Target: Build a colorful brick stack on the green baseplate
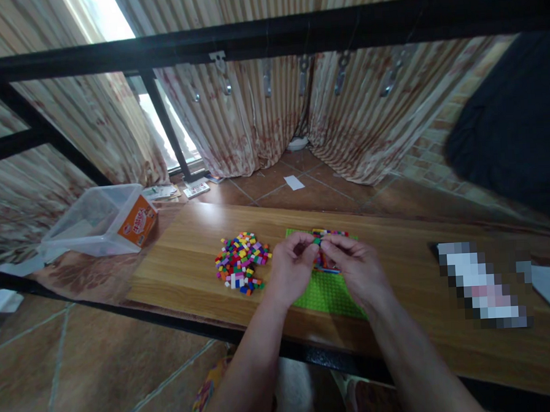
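There are 2 bare hands, 1 green baseplate (328, 294), 1 heap of loose bricks (243, 260) and 1 clear plastic bin (71, 242), with 1 wooden tabletop (181, 260) under the plate and the heap. The loose bricks overlap too much to count. From 1 black bar (266, 39) beyond the table hang 6 metal clips (342, 73), and 1 white paper (294, 183) lies alone on the tiled floor. At the right of the table is 1 pixelated item (482, 287), its surface unreadable.

The left hand (288, 271) and the right hand (362, 269) meet over the baseplate, thumbs and fingers pinching 1 small green brick (317, 242) between them; I cannot tell whether a 2nd piece is hidden there. The brick is dark green and largely covered by fingertips.

The baseplate is bright lime and studded, its near part bare. Bricks in red, blue and other colours sit on its far part, partly behind the hands. The heap, left of the plate, mixes yellow, red, purple, white, orange, green and blue.
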The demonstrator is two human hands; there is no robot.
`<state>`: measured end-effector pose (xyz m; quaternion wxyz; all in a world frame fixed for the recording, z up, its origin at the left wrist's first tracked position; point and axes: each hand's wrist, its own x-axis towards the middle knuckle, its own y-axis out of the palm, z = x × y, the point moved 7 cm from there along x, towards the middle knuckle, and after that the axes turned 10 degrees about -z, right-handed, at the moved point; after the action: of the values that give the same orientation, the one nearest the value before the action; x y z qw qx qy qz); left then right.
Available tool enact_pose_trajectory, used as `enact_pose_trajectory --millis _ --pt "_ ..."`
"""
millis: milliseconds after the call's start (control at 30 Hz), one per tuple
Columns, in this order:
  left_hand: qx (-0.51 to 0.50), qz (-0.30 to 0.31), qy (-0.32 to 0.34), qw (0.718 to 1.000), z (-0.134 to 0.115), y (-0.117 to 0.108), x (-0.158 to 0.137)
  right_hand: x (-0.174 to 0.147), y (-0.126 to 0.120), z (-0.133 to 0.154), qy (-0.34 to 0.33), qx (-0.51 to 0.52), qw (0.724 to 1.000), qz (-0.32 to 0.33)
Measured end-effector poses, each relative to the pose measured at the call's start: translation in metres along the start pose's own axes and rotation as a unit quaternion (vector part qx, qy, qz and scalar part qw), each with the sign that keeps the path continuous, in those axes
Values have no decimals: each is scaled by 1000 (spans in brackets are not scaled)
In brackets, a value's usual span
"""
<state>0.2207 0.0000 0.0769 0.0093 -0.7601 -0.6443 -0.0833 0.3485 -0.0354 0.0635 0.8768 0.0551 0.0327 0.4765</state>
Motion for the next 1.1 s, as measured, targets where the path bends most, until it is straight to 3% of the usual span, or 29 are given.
enact_pose_trajectory --millis 200,367,433,700,1100 --pt "21 -3 21 1000 0 -1 1 7 -12 -2 28 39 999 -22" --pt "12 -72 -19 997 12 -14 9 30 -66 10 -76 -81 982 -150" --pt "8 -83 -26 996 15 -18 11 37 -77 8 -109 -163 969 -152" --pt "-2 -83 -38 996 18 -18 11 49 -64 -18 -147 -209 960 -114" --pt "29 -87 -38 995 15 -23 10 55 -54 -49 -15 -76 989 -124"
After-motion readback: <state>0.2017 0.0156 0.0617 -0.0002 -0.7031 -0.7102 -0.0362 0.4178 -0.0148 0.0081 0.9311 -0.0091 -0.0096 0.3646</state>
